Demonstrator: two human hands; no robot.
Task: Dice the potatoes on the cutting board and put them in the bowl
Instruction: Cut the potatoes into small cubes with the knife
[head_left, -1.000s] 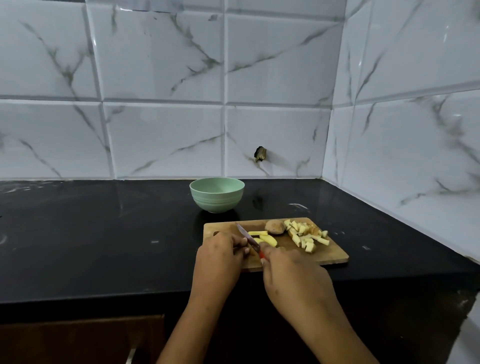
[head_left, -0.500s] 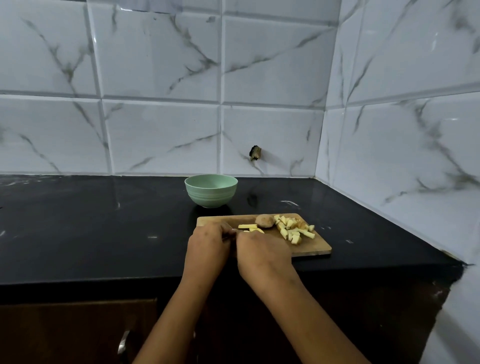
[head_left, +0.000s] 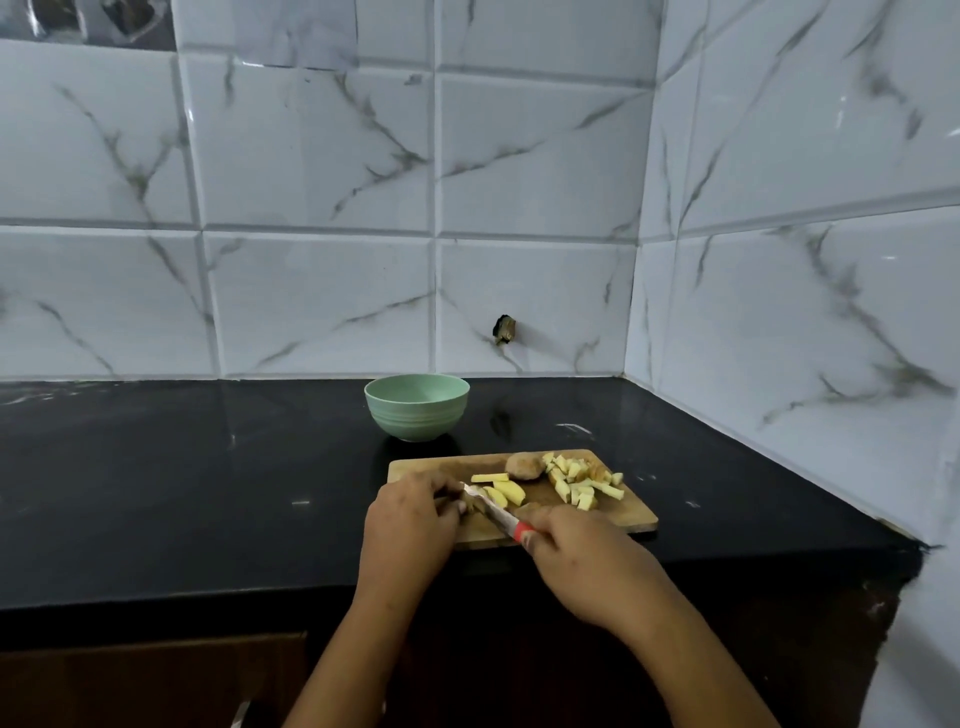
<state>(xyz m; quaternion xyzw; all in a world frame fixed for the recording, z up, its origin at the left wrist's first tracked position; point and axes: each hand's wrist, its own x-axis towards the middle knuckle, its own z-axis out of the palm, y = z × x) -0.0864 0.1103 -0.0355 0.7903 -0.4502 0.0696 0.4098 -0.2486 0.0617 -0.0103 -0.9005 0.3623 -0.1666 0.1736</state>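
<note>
Right hand (head_left: 582, 556) has drawn back toward the near right since half a second ago, uncovering the knife (head_left: 494, 512) and the potato strips (head_left: 500, 487) it then hid; left hand (head_left: 410, 525) has kept its place at the board's near left. White marble-veined wall tiles (head_left: 311, 156) fill the back and right side, meeting in a corner. Black glossy tabletop (head_left: 208, 493) runs below them, with a brown cabinet front (head_left: 156, 686) under its edge. Wooden cutting board (head_left: 621, 514) lies flat near the tabletop's front edge, right of centre. Right hand is curled round the knife's red handle (head_left: 522, 531), with the blade running diagonally up-left, its tip reaching the left hand's fingertips. Left hand sits knuckles-up with its fingers bent down onto the board against the blade; what lies under them is hidden, so I cannot tell whether it pinches anything. Pale green bowl (head_left: 415, 421) stands upright on the tabletop just behind the board's far left corner, apart from it; its inside is not visible. Unpeeled brown potato piece (head_left: 523, 465) rests at the board's far edge, middle. Diced potato pile (head_left: 576, 482) lies beside it on the board's right half. Strips lie between the blade and the brown piece. Small dark fitting (head_left: 504, 330) sticks out of the back wall above the bowl's right.
</note>
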